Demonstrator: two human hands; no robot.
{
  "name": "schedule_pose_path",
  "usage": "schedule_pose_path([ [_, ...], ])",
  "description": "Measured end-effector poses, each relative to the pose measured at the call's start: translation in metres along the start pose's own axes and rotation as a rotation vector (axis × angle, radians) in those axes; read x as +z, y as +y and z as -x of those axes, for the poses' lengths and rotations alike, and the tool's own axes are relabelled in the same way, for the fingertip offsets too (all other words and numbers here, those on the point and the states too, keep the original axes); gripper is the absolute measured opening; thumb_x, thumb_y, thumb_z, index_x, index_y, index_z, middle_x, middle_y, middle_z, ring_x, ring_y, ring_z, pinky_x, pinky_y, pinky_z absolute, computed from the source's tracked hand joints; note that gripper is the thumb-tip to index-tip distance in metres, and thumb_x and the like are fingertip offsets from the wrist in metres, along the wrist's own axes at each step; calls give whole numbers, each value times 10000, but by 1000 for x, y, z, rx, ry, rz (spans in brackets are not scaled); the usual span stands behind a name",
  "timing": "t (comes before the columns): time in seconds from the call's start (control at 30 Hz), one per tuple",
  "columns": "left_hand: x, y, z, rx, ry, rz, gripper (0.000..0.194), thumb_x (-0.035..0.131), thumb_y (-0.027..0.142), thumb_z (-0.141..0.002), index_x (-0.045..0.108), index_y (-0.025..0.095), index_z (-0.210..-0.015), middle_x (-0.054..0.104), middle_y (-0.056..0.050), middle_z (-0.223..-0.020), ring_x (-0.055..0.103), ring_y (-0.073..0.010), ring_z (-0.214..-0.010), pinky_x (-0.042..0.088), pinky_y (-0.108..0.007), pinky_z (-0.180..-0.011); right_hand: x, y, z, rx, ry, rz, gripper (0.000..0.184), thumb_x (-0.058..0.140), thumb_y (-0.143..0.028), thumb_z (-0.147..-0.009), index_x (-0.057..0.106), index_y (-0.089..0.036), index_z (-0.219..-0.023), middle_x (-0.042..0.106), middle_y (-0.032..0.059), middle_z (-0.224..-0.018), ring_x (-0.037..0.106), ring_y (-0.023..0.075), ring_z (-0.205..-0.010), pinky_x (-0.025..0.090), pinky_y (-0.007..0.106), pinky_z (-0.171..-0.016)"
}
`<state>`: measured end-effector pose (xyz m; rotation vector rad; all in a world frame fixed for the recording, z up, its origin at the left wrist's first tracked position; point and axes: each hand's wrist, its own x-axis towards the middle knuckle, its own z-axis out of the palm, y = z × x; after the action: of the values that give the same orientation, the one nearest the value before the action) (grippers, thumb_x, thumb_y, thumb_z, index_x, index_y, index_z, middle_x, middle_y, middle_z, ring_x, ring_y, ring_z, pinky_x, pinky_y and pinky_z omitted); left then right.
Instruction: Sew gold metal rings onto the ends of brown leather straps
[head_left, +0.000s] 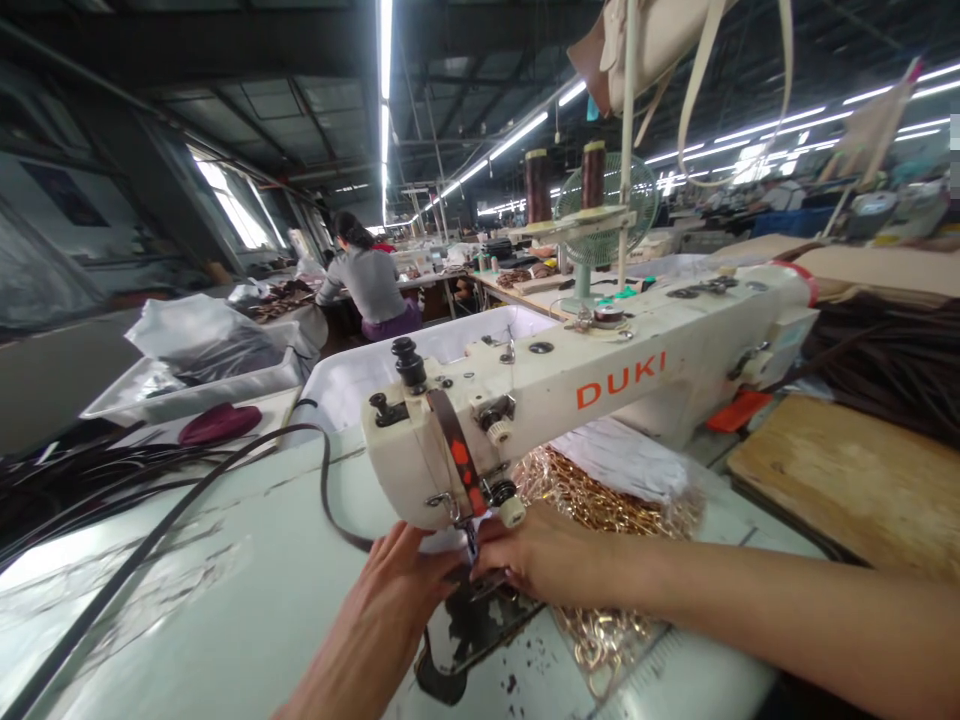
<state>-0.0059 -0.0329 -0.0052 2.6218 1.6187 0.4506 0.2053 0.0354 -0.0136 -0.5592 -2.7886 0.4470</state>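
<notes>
A white sewing machine (540, 375) marked DUKI stands in front of me. My left hand (405, 580) is closed by the left of its needle, fingers bent down at a narrow dark strap (328, 490) that loops in from the left. Right of the needle, my right hand (536, 555) has its fingers pinched together close to the presser foot (472, 540). What they pinch is hidden. Below both hands lies the worn dark machine plate (480, 625). A plastic bag of gold metal hooks (600, 490) lies beside and behind my right wrist.
A white bin (345, 375) stands behind the machine head. Dark straps (90, 490) and a maroon piece (220, 424) lie at left. Thread cones (538, 188) and a fan (611, 200) rise behind; a wooden board (847, 480) lies right. Another person (367, 280) sits further back.
</notes>
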Motion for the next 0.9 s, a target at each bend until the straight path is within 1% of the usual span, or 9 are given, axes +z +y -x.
schedule_pose_path([
  [0.07, 9, -4, 11, 149, 38, -74, 349, 370, 121, -920, 609, 195, -1164, 627, -84, -1122, 602, -205, -1036, 522, -285, -850, 0, 0, 0, 40, -28, 16, 264, 552, -147, -830, 685, -255, -1031, 701, 0, -1016, 640, 184, -894, 447, 263, -766],
  [0.1, 13, -6, 16, 230, 49, -139, 370, 341, 96, -916, 590, 160, -1181, 644, -92, -1091, 621, -201, -1006, 532, -268, -839, 0, 0, 0, 59, -40, 28, 259, 550, -159, -837, 684, -254, -1037, 703, 4, -1000, 642, 187, -880, 448, 268, -759],
  [0.17, 18, -7, 21, 372, 81, -311, 381, 310, 73, -900, 578, 112, -1167, 667, -113, -1054, 645, -234, -968, 556, -301, -807, 0, 0, 1, 83, -43, 44, 255, 547, -178, -849, 677, -259, -1053, 704, 5, -985, 646, 186, -852, 446, 269, -742],
  [0.23, 22, -8, 23, 449, 122, -451, 381, 284, 56, -895, 591, 96, -1117, 681, -128, -1029, 659, -261, -942, 577, -328, -746, 0, -1, 1, 85, -26, 36, 242, 543, -181, -858, 678, -257, -1044, 702, 4, -987, 643, 179, -861, 440, 261, -749],
  [0.37, 23, -9, 20, 532, 197, -545, 395, 244, 35, -914, 609, 78, -1057, 699, -135, -994, 676, -254, -915, 588, -309, -685, 3, -2, 1, 96, -8, 27, 219, 550, -169, -856, 680, -253, -1011, 707, 2, -959, 641, 173, -861, 433, 257, -758],
  [0.5, 17, -11, 10, 589, 220, -479, 393, 240, 65, -947, 616, 107, -1051, 709, -93, -1007, 688, -224, -904, 596, -288, -691, 5, -2, 2, 84, 23, 91, 162, 554, -166, -830, 673, -229, -919, 705, 5, -876, 644, 178, -783, 428, 254, -674],
  [0.6, 16, -17, 1, 609, 262, -420, 378, 241, 92, -967, 609, 105, -1053, 709, -93, -987, 683, -212, -907, 593, -283, -713, 7, -2, 3, 99, 80, 156, 143, 573, -157, -805, 661, -227, -893, 698, 7, -894, 644, 176, -752, 420, 247, -623],
  [0.73, 20, -28, -8, 642, 220, -373, 360, 243, 113, -985, 588, 100, -1085, 696, -103, -1014, 665, -209, -936, 581, -295, -774, 10, -4, 2, 136, 94, 233, 138, 552, -156, -810, 652, -213, -886, 699, 34, -853, 630, 188, -692, 423, 262, -570],
  [0.9, 19, -39, -13, 660, 233, -366, 325, 269, 123, -997, 582, 93, -1082, 712, -86, -951, 687, -188, -795, 574, -267, -627, 11, -7, -4, 141, 81, 252, 143, 492, -153, -851, 617, -190, -908, 692, 65, -879, 620, 221, -745, 465, 309, -598],
])
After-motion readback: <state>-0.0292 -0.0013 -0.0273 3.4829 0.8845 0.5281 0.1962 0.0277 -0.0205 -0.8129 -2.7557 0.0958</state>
